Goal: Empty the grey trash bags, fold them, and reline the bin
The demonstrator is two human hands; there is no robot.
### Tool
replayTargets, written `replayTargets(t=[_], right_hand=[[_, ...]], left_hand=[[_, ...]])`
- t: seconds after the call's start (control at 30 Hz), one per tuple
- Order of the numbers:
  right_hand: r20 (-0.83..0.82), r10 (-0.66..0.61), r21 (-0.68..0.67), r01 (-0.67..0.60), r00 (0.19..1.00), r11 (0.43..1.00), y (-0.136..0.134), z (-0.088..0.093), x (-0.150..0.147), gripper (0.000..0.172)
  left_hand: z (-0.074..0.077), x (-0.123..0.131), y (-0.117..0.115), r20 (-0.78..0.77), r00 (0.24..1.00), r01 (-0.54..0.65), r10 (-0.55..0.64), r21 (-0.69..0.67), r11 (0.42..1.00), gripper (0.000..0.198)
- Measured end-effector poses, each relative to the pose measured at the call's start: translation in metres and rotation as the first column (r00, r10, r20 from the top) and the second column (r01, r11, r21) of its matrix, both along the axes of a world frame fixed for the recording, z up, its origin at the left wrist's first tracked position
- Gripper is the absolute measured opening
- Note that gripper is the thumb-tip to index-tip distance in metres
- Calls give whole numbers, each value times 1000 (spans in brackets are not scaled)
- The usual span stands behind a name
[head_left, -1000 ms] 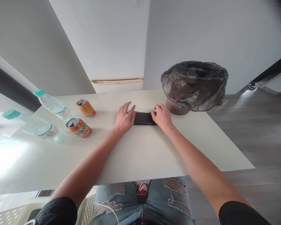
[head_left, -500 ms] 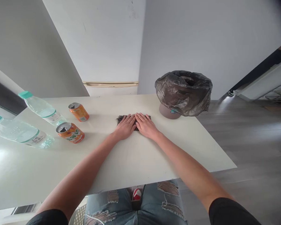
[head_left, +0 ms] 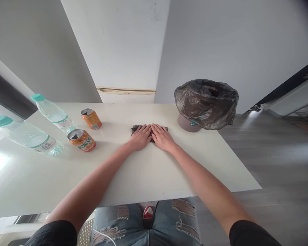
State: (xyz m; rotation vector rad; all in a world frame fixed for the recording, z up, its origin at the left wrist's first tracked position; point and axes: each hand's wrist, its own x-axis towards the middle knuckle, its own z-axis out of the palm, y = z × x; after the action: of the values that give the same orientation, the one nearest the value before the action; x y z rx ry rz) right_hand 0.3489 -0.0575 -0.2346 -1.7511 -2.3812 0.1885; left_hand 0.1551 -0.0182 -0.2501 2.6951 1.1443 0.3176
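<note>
- The pale table (head_left: 149, 171) spreads out in front of me, with my knees in torn jeans under its near edge.
- A brown bin (head_left: 187, 123) stands on the far right part of the table. A dark bin liner (head_left: 206, 102) is draped over its rim and hangs crumpled down its sides.
- Two clear bottles with teal caps lie tilted at the far left. The near bottle (head_left: 25, 136) is closest to the table's left edge and the far bottle (head_left: 53, 112) is just behind it.
- My left hand (head_left: 141, 136) lies flat, palm down and fingers stretched out, gripping nothing.
- My right hand (head_left: 162, 136) lies the same way, spread flat, just beside the left, with the index fingers touching or almost so.
- The folded dark plastic (head_left: 135, 128) lies on the table under both palms, left of the bin. Only its left corner and a strip at the right edge show past my fingers.
- Two orange cans with opened tops stand between the bottles and my hands. The near can (head_left: 81, 140) is in front and the far can (head_left: 91, 119) is behind it, the two apart.
</note>
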Motion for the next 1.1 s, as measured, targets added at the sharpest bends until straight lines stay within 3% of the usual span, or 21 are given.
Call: replayTargets(t=[0.43,0.6,0.73,1.1], right_hand=[[-6,8,-50,-8,1000,999,2,-2,2,69],[-1,3,-40,-3,1000,999,1,-1,1,68],[-12,-3,-43,2,1000,999,1,0,1,67],[-3,-13,-69,13,1000,998,0,5,0,68]], left_hand=[[4,-1,-2,-20,1000,-22,22,18,1000,67],[2,-1,-4,-32,995,-89,92,76,993,66],[3,-2,-3,-52,987,-152,154,36,988,71],[1,-2,-2,-61,988,-140,142,36,990,73]])
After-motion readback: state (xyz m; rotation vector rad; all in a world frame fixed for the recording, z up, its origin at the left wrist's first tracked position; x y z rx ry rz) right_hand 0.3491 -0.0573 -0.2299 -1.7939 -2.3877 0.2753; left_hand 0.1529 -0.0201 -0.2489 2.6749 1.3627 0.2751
